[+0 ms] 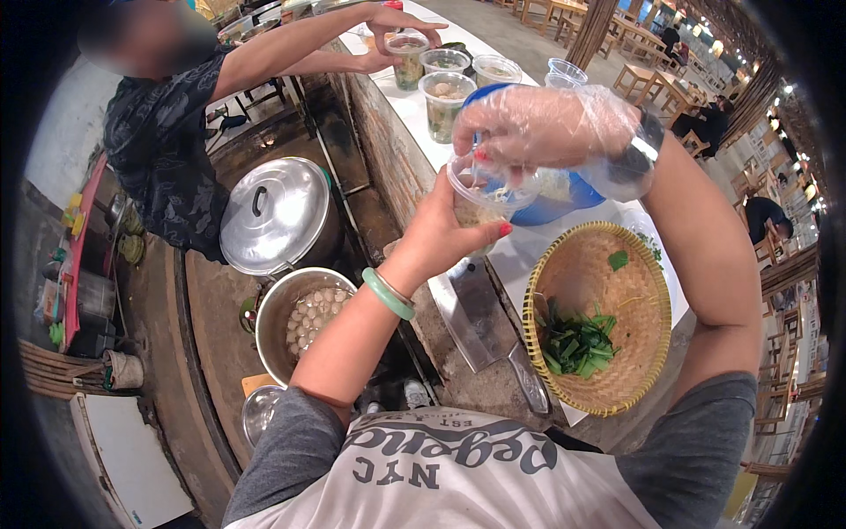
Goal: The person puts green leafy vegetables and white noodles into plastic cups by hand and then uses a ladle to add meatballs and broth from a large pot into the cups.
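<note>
My left hand point(439, 228) is wrapped around a clear plastic cup point(472, 215), tilting slightly over the counter edge. Pale noodle-like strands point(500, 194) show inside its rim. Above that opening is my right hand point(535, 125) in a clear plastic glove, fingers bent downward; whether it pinches anything is hidden. Behind the cup stands a blue plastic basin point(581, 198), partly covered by my right hand. Nearer my body, a woven bamboo basket point(638, 311) holds cut leafy greens point(581, 344). A cleaver point(472, 321) lies left of the basket, its handle towards me.
Filled plastic cups point(444, 122) stand on the white counter point(515, 264). A co-worker's hands point(390, 40) hold another cup point(408, 69). On my left are a large lidded pot point(284, 218) and an open pot point(269, 350) of meatballs point(317, 317) in liquid.
</note>
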`<action>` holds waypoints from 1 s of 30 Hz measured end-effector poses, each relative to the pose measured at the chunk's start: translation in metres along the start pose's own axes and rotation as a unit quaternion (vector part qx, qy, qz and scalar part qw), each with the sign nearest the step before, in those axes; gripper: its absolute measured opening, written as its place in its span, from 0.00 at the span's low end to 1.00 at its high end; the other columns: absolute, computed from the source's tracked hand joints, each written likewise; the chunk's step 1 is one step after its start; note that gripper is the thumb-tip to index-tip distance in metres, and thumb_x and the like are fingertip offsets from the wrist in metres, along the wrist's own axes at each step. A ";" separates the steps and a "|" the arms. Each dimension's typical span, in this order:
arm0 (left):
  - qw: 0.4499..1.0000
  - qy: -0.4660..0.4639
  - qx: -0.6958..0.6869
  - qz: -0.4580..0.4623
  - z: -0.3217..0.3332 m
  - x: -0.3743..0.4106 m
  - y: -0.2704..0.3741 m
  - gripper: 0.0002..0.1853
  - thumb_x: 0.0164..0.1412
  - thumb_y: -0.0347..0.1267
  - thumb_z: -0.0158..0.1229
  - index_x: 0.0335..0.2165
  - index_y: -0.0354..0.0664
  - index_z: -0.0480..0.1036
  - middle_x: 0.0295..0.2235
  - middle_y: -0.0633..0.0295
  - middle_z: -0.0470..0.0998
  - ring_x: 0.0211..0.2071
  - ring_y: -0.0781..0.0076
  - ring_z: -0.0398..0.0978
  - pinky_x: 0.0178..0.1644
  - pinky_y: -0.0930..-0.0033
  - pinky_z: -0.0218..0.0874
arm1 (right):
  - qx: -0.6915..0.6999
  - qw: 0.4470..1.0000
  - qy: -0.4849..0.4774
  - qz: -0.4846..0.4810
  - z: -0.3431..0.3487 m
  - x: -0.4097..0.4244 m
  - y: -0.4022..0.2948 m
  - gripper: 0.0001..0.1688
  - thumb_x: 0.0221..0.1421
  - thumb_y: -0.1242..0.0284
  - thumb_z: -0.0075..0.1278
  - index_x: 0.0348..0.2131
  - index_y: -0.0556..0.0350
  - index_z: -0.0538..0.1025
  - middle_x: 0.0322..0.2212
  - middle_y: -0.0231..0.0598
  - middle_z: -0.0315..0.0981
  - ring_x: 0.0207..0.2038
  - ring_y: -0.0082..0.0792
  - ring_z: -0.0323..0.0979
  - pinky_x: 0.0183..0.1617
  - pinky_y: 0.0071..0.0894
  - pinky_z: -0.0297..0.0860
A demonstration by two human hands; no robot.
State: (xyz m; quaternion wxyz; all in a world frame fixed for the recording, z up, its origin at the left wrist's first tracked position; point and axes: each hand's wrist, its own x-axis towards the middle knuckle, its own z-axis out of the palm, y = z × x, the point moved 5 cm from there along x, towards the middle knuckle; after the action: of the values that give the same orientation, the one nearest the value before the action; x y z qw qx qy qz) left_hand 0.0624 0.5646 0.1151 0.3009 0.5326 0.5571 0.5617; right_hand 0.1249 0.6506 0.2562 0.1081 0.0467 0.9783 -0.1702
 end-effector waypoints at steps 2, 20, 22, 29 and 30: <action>0.999 0.004 0.015 0.030 0.000 0.000 0.003 0.48 0.46 0.30 0.70 0.60 0.38 0.51 0.52 0.54 0.69 0.51 0.65 0.69 0.57 0.63 0.58 | -0.056 0.997 -0.004 -0.048 0.007 0.002 -0.007 0.16 0.61 0.71 0.45 0.48 0.53 0.73 0.32 0.41 0.75 0.29 0.30 0.73 0.36 0.32 0.72; 1.000 0.013 -0.012 -0.002 -0.002 0.003 -0.003 0.48 0.44 0.34 0.72 0.58 0.39 0.51 0.50 0.47 0.70 0.51 0.58 0.70 0.54 0.61 0.62 | 0.152 0.987 -0.048 -0.019 0.034 -0.030 0.080 0.27 0.59 0.56 0.49 0.47 0.60 0.74 0.38 0.43 0.76 0.41 0.33 0.72 0.49 0.34 0.66; 1.000 0.017 -0.001 0.004 -0.002 0.003 -0.003 0.48 0.45 0.35 0.72 0.58 0.40 0.51 0.50 0.47 0.70 0.51 0.57 0.71 0.54 0.60 0.62 | 0.162 0.983 -0.069 0.045 0.029 -0.035 0.079 0.22 0.57 0.59 0.50 0.41 0.61 0.76 0.31 0.39 0.76 0.35 0.30 0.72 0.43 0.32 0.67; 0.998 0.021 0.050 0.020 -0.002 0.001 0.003 0.47 0.46 0.30 0.70 0.60 0.41 0.51 0.51 0.51 0.69 0.50 0.64 0.71 0.55 0.62 0.62 | -0.132 0.989 0.056 0.021 -0.008 -0.026 0.026 0.14 0.50 0.67 0.53 0.32 0.61 0.77 0.26 0.46 0.75 0.31 0.39 0.73 0.38 0.37 0.69; 0.998 0.022 0.054 0.024 -0.002 0.001 0.005 0.47 0.45 0.30 0.71 0.60 0.41 0.51 0.51 0.51 0.70 0.50 0.64 0.71 0.54 0.63 0.62 | -0.178 0.981 0.059 -0.040 -0.008 -0.023 0.010 0.14 0.52 0.67 0.52 0.35 0.59 0.77 0.29 0.47 0.76 0.33 0.43 0.73 0.41 0.38 0.69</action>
State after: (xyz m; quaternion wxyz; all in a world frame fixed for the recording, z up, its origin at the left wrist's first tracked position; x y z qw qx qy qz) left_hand 0.0619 0.5644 0.1202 0.2456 0.5488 0.5801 0.5495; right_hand 0.1471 0.6615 0.2653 0.0500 -0.0023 0.9987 0.0059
